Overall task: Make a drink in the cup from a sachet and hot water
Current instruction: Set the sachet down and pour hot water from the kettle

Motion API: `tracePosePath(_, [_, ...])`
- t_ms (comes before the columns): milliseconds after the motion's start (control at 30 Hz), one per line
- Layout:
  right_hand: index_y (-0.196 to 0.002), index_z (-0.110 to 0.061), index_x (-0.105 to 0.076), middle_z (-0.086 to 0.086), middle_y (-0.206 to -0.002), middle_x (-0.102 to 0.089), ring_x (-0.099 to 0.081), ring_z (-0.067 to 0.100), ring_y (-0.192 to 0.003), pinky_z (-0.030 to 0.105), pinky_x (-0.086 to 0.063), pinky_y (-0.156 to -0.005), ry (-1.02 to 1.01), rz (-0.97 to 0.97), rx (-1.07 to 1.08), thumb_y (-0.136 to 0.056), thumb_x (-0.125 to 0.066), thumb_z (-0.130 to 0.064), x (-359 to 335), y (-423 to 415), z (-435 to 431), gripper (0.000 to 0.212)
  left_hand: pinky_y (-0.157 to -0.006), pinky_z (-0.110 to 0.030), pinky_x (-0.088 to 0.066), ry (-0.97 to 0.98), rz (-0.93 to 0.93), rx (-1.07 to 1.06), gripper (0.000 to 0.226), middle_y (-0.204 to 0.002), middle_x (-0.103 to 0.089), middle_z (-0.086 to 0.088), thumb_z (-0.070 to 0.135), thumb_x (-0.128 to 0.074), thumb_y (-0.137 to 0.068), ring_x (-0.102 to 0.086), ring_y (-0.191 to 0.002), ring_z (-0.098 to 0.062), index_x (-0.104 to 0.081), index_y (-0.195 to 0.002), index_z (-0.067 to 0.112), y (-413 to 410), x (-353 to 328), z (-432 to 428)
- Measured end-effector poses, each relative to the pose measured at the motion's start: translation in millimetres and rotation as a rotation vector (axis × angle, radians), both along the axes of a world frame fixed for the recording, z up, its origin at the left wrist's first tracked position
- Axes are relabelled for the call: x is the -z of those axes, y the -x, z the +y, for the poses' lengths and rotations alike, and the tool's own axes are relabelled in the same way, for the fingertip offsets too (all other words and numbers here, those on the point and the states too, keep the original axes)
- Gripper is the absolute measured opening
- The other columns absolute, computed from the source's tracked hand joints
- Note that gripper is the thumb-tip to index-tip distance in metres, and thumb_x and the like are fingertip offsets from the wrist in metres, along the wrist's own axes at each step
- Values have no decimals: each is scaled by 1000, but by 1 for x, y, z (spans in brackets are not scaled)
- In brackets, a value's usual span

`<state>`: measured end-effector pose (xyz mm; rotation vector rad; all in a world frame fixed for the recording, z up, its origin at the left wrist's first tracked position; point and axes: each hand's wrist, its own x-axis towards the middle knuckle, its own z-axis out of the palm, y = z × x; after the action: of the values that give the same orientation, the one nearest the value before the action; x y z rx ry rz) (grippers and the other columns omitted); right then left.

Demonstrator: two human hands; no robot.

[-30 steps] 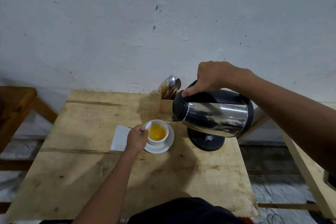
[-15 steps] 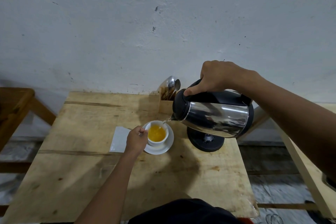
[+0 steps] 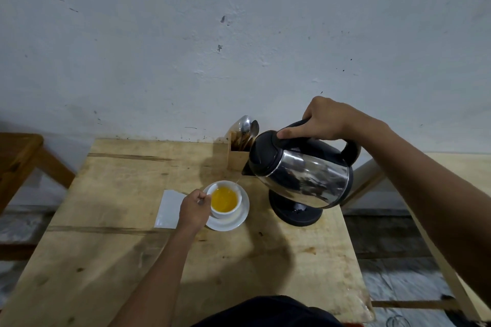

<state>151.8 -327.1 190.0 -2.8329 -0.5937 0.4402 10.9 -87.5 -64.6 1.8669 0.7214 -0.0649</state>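
Observation:
A white cup (image 3: 224, 214) holding yellow-orange liquid stands on a white saucer (image 3: 240, 216) in the middle of the wooden table (image 3: 106, 260). My left hand (image 3: 193, 210) grips the cup's handle on its left side. My right hand (image 3: 322, 121) holds the black handle of a steel kettle (image 3: 305, 174), tilted with its spout to the left above the cup's far right rim. A thin thread of water runs from the spout to the cup. A white sachet (image 3: 168, 207) lies flat just left of my left hand.
The kettle's black base (image 3: 295, 214) sits on the table right of the saucer. A wooden holder (image 3: 237, 156) with metal spoons stands at the table's back edge against the white wall. A wooden bench (image 3: 18, 156) is at the left, another wooden frame (image 3: 457, 167) at the right.
The kettle has tipped back and moved slightly right and up from the cup; the stream has thinned to a trickle. My left hand stays on the cup's handle.

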Motion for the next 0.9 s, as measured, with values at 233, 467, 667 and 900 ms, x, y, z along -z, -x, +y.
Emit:
tracePosePath(233, [-45,-12,-32,2,-44,-27,-27,18,-44,31,-25,-55,-383,66,138,-66,-73,-69,39,-6,-47,74,-75,-49,-54,-6,7,-19,26,-68,-59,-6,19,-56,-93,-63,-78,-34,-53,-67,19,0,1,0])
tracePosePath(467, [-38,-10,-36,-3,-37,-29,-26,15,-40,23,-25,-47,-661,17,227,-69,-69,-61,76,-5,-85,68,-80,-53,-56,8,26,-51,25,-72,-59,-6,19,-57,-93,-64,-82,-36,-53,-68,21,-1,1,-2])
tracePosePath(667, [-40,-11,-34,0,-41,-26,-24,15,-40,25,-23,-46,-806,-4,291,-80,-75,-43,111,-6,-104,65,-80,-53,-55,-24,36,-74,25,-72,-59,-8,17,-57,-92,-60,-78,-32,-54,-67,17,-2,-1,-6])
tracePosePath(900, [-46,12,-43,6,-45,-28,-27,18,-43,23,-25,-46,-915,1,322,-74,-75,-59,139,-8,-127,83,-81,-51,-54,-46,60,-103,23,-71,-58,-7,17,-58,-92,-60,-76,-34,-55,-69,15,-4,-1,-9])
